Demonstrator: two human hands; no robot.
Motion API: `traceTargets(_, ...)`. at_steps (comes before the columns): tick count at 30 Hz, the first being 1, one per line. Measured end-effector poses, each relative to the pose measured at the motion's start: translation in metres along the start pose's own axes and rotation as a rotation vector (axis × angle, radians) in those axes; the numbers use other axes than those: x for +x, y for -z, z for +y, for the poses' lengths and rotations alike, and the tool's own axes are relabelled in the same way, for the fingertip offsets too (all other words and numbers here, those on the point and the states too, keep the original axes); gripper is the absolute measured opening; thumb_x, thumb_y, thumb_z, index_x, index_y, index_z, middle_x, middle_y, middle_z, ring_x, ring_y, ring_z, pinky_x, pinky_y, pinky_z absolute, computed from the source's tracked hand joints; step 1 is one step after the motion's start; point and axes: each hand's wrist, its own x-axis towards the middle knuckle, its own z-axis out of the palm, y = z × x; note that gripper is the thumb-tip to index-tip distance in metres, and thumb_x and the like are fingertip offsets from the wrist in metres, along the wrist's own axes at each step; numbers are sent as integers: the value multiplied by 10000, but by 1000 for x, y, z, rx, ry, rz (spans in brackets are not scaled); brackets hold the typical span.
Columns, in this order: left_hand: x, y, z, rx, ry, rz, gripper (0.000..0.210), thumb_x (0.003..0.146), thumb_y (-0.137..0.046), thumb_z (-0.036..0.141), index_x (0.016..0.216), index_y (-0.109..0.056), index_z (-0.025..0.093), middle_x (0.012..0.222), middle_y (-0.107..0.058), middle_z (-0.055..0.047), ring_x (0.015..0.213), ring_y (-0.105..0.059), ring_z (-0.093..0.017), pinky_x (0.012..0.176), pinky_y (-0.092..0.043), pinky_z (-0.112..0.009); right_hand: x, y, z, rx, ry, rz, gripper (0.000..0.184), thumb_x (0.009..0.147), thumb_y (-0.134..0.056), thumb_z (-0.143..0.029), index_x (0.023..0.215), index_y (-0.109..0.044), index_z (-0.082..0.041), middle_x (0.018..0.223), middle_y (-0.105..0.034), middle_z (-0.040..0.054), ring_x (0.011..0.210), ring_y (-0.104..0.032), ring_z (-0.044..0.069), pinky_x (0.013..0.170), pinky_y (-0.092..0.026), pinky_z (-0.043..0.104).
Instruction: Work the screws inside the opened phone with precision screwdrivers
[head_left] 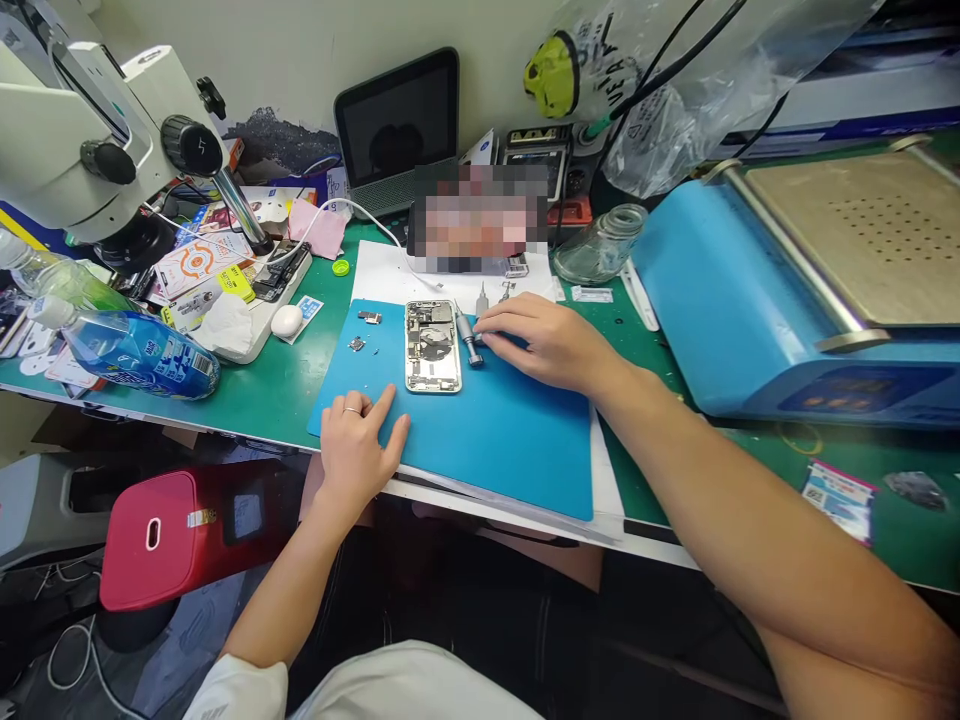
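- Two bare hands are in view over a blue mat [510,450] at the centre of the frame; both forearms enter from the lower edge and lower right.
- Smartphone [433,347]: located on the mat, just above the frame's centre, lying flat, opened, internal components exposed.
- Left hand [354,445]: left of centre, resting at the mat's near-left edge. Index finger and thumb are spread apart, remaining fingers curled; a ring [352,409] is worn. The index fingertip is near the phone's lower left corner.
- Right hand [551,340]: right of the phone, thumb and fingertips at the grey screwdriver [470,340]. Whether they pinch it or merely lie against it cannot be told.
- Grey screwdriver: tilted, just beside the phone's right edge. A second slim tool [482,298] lies above it, near the fingers.
- Small metal parts [357,343]: on the mat, left of the phone.
- White paper [379,262]: extends beyond the mat's far edge; a screen with a pixelated picture [480,220] stands at its far side.
- Upper left: white microscope [142,130]. Left: blue-labelled bottle [142,350], lying on its side.
- Right: blue machine [667,300] with a perforated top plate; a glass jar [596,250] stands near its left side.
- Lower left: red-topped device [150,540], below bench level.
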Motion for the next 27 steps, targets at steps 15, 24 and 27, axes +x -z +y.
traceTargets(15,5,1,1,25,21,-77,528,1058,-518,517,1466,-621,198,957,-644,-96,865,-567,-253,742,-374,-359,1,3,-5,31,-25,-54,265,1000,-541,-346,1056,-775,-235,1098,-792,111,1045,-721,310,903,-605,484)
traceTargets(24,9,3,-1,42,-11,-94,486,1061,-506,521,1393,-691,219,935,-630,-95,842,-556,-242,719,-386,-356,1,5,-4,32,-42,-77,270,999,-544,-361,1069,-781,-251,1117,-791,103,1064,-717,316,919,-601,494)
traceTargets(27,8,3,0,54,-26,-90,497,1063,-496,533,1398,-690,221,933,-629,-95,842,-555,-244,716,-379,-359,1,5,-3,27,-35,-74,263,1003,-544,-362,1061,-777,-257,1113,-793,94,1058,-722,307,910,-607,482)
